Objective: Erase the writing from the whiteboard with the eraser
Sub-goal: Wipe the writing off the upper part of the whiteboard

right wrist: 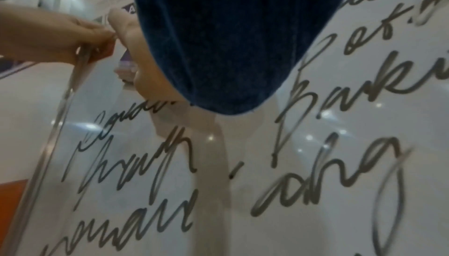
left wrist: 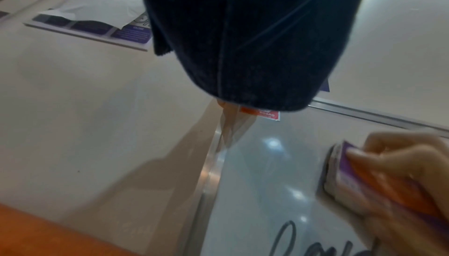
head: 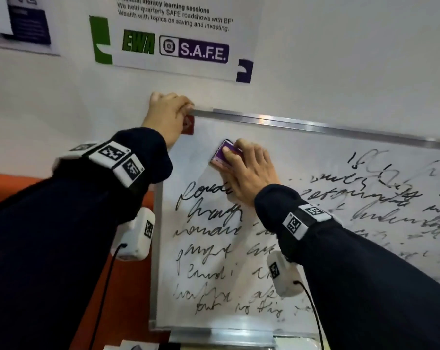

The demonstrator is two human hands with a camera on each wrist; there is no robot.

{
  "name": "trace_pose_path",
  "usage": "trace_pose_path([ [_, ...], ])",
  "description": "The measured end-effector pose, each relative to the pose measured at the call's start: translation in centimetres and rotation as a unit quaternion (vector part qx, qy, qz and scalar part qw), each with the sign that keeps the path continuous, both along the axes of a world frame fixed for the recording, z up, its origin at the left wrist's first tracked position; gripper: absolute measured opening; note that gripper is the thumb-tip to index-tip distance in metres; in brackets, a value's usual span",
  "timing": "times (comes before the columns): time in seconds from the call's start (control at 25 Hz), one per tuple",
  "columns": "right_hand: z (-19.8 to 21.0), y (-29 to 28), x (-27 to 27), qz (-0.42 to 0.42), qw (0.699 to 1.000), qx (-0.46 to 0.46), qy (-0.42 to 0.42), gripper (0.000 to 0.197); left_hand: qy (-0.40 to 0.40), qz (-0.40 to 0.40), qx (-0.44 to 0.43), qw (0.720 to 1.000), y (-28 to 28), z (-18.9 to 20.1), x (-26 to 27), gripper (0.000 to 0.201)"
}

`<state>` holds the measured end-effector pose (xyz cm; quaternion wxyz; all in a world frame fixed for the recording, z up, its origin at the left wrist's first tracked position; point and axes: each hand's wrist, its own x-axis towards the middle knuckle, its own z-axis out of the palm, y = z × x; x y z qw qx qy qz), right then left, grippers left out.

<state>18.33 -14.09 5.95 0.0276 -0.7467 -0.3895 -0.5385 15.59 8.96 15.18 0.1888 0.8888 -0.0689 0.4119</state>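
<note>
A metal-framed whiteboard (head: 314, 157) leans against the wall, covered in black cursive writing (head: 208, 210). My right hand (head: 249, 170) grips a purple eraser (head: 222, 154) and presses it flat on the board near the upper left corner, just above the first written line. The eraser (left wrist: 350, 173) also shows in the left wrist view, and the same script (right wrist: 150, 156) fills the right wrist view. My left hand (head: 167, 114) grips the board's top left corner, fingers curled over the frame. The patch around the eraser is wiped, with faint smears.
Printed posters (head: 178, 29) hang on the wall above the board. A red sticker (head: 188, 126) sits in the board's top left corner. An orange surface (head: 9, 188) lies to the left, and a metal tray ledge (head: 221, 335) runs under the board.
</note>
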Motion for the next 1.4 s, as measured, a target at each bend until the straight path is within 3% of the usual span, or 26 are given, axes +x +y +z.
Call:
trace_pose_path([
  [0.12,0.4,-0.6,-0.3,0.011,0.998,-0.055,-0.019,0.041,-0.006,-0.02,-0.03,0.999,0.2,-0.4,0.2,0.03],
  [0.28,3.7,3.1,-0.6,-0.009,0.996,0.087,-0.005,0.039,-0.032,-0.081,-0.08,0.993,0.3,-0.6,0.4,0.027],
  [0.4,-0.8,6.1,-1.5,0.032,0.999,-0.021,-0.017,0.041,-0.034,-0.094,-0.1,0.99,0.7,-0.7,0.4,0.027],
  [0.48,-3.0,4.9,-1.9,0.028,0.997,-0.067,-0.007,0.043,-0.029,-0.095,-0.093,0.991,0.5,-0.6,0.5,0.028],
  [0.56,-3.3,3.2,-2.0,-0.002,1.0,0.03,0.0,0.043,-0.03,-0.099,-0.095,0.99,0.6,-0.8,0.7,0.028],
  [0.68,-1.6,2.5,-1.3,-0.028,0.976,0.214,-0.001,0.04,-0.041,-0.106,-0.111,0.987,0.8,-1.2,1.2,0.028],
  [0.76,-1.6,3.5,-1.4,0.027,0.98,0.195,-0.003,0.031,-0.043,-0.106,-0.115,0.987,0.7,-1.3,1.3,0.028],
  [0.84,-3.3,4.1,-1.5,0.095,0.992,0.084,-0.005,0.028,-0.041,-0.102,-0.115,0.987,0.6,-1.1,1.2,0.028],
  [0.92,-5.1,3.0,-1.8,0.091,0.995,0.039,0.011,0.028,-0.034,-0.099,-0.122,0.987,0.6,-1.1,1.2,0.027],
  [1.08,-3.7,2.7,-1.6,0.034,0.97,0.241,0.001,0.028,-0.033,-0.095,-0.112,0.989,0.6,-1.2,1.2,0.028],
  [1.16,-3.4,4.6,-1.5,0.075,0.977,0.2,-0.004,0.025,-0.031,-0.091,-0.109,0.989,0.6,-1.1,1.3,0.029],
  [1.28,-5.5,5.1,-1.5,0.134,0.991,0.007,-0.001,0.021,-0.028,-0.092,-0.108,0.989,0.7,-1.0,1.4,0.029],
  [1.32,-5.9,4.3,-1.5,0.14,0.99,-0.006,0.009,0.021,-0.028,-0.094,-0.109,0.989,0.8,-1.1,1.4,0.029],
  [1.4,-6.0,2.8,-1.5,0.133,0.989,0.067,0.018,0.019,-0.032,-0.094,-0.111,0.989,0.8,-1.3,1.6,0.03],
])
